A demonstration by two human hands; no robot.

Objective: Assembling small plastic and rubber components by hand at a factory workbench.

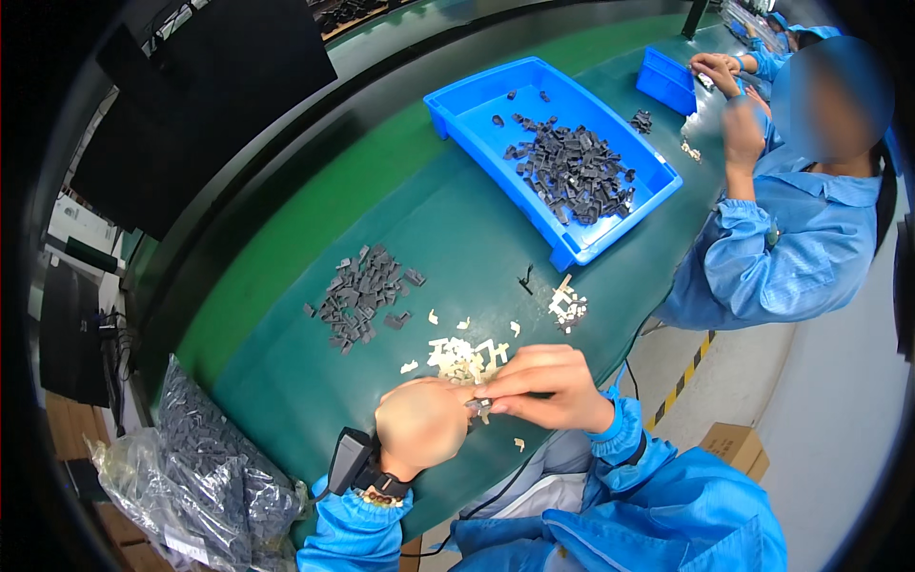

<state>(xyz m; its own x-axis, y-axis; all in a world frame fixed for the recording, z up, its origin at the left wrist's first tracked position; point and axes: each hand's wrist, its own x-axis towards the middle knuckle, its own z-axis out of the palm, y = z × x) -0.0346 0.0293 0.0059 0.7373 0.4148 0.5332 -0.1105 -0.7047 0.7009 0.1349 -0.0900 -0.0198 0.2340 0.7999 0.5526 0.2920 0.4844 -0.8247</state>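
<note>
My left hand (424,424) and my right hand (553,386) meet over the near edge of the green table. Between their fingertips is a small grey plastic part (478,407), pinched from both sides; its finer details are too small to make out. A smear covers much of my left hand. Just beyond my fingers lies a loose pile of small cream-coloured pieces (456,355), with a few strays around it. Farther left is a heap of dark grey plastic parts (360,294).
A blue tray (496,186) holds many dark parts. Right of my pile sit more cream pieces (569,303). A clear plastic bag (214,477) of dark parts stands at the left. A co-worker in blue (777,248) works at the right beside a blue bin (664,81).
</note>
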